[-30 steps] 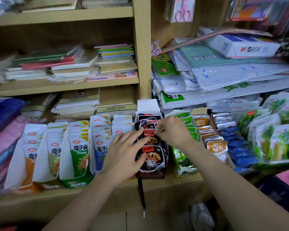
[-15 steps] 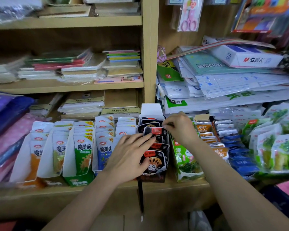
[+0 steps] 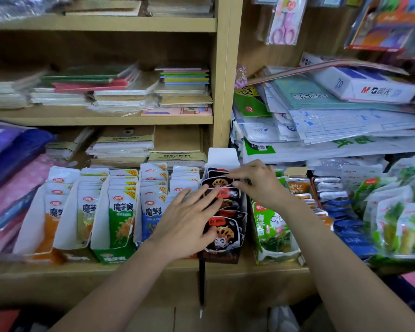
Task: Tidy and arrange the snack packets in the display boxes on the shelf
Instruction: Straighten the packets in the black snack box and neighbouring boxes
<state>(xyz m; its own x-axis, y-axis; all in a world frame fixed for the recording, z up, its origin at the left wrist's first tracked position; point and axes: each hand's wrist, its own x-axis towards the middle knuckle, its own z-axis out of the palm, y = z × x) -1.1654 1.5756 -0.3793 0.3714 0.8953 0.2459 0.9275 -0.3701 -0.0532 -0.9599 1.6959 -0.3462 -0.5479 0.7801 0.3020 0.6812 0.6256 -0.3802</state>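
Fingertips (image 3: 230,176) of the right hand (image 3: 259,185) pinch together on the top edge of a black foil snack packet with a lotus-root picture (image 3: 217,182), near the back of its dark cardboard display box (image 3: 222,256) on the wooden shelf (image 3: 153,268). The left hand (image 3: 189,221) lies open and flat, fingers spread over the packets (image 3: 224,232) in the front half of the same row, gripping nothing. White konjac packets stand in open boxes (image 3: 120,212) just to the left; a green seaweed box (image 3: 273,226) sits just to the right. Likely risk: the black row leans unevenly, so lifting the flat hand could let the slick packets slide forward over the box's low front.
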